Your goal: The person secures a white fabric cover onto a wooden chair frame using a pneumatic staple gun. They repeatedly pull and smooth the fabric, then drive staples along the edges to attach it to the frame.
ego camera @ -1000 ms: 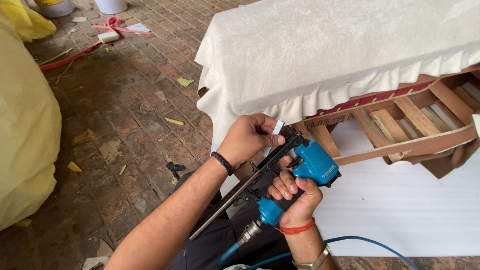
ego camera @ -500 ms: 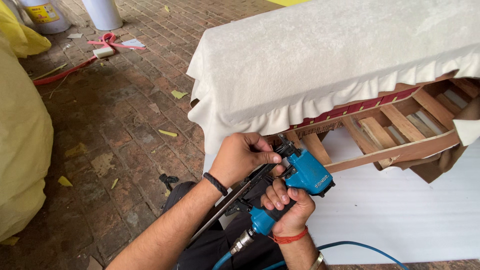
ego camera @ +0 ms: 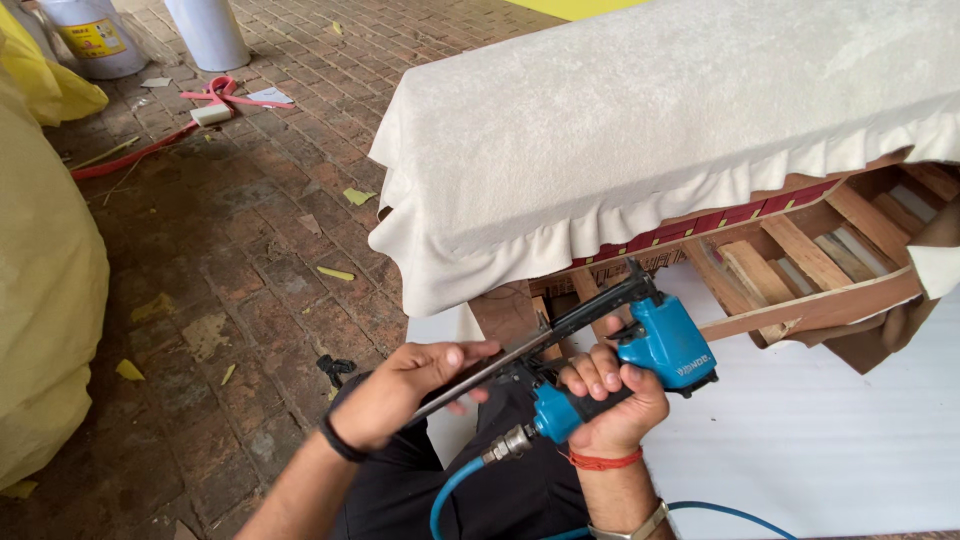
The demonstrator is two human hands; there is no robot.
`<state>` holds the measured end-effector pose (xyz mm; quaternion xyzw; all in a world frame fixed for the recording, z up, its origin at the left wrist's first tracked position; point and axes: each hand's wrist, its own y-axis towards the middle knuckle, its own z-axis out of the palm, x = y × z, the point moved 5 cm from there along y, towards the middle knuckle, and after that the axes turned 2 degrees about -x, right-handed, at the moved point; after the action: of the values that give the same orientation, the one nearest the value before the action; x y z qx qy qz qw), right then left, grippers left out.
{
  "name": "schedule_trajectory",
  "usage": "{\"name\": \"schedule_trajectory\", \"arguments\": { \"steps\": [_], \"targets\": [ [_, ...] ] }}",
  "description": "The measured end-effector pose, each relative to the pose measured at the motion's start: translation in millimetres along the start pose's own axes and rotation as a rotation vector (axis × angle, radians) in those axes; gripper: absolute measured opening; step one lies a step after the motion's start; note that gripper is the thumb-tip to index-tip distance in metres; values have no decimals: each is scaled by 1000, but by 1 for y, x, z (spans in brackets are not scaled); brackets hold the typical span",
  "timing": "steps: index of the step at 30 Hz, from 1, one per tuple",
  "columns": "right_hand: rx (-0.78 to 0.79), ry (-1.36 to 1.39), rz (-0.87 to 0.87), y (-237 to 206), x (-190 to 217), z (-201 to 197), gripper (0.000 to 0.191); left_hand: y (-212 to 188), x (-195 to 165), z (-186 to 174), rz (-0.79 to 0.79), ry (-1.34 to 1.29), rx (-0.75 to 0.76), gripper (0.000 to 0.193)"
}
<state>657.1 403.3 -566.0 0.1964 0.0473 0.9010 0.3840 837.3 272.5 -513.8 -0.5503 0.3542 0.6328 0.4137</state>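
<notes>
Two hands are on one blue air-powered staple gun [ego camera: 655, 350], held low in front of the person, just below the corner of a wooden furniture frame [ego camera: 800, 265]; the frame lies on a white sheet [ego camera: 850, 440] spread over a brick floor [ego camera: 250, 250]. Cream fabric [ego camera: 650, 130] is already draped over the top and side of the frame, and its lower edge hangs loose and ruffled along the rail, with red webbing [ego camera: 740, 213] and bare wood showing beneath; no staples can be made out along that edge, so by my judgement the fastening of the fabric to the underside is mostly not done.

The right hand [ego camera: 610, 395] is clamped round the gun's dark grip, fingers curled tight; a blue air hose [ego camera: 460, 490] runs from the fitting at the butt. The left hand [ego camera: 415, 385] is partly closed, thumb and fingers pinched along the gun's long black magazine [ego camera: 520, 355], steadying it or working its slide; which, I cannot tell. Neither hand touches the fabric; the gun's nose sits close to the frame's corner rail but looks apart from it.

Yellow foam [ego camera: 45, 300] bulks at the left, and white buckets [ego camera: 150, 35] stand at the far end of the floor.
</notes>
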Motion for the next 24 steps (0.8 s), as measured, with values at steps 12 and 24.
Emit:
{"name": "schedule_trajectory", "arguments": {
  "steps": [12, 24],
  "targets": [
    [171, -87, 245, -17, -8, 25, 63, 55, 30, 36, -212, -170, 12, 61],
    [58, -1840, -522, 66, 86, 37, 20, 152, -84, 9, 710, 1544, -667, 66]
  ]
}}
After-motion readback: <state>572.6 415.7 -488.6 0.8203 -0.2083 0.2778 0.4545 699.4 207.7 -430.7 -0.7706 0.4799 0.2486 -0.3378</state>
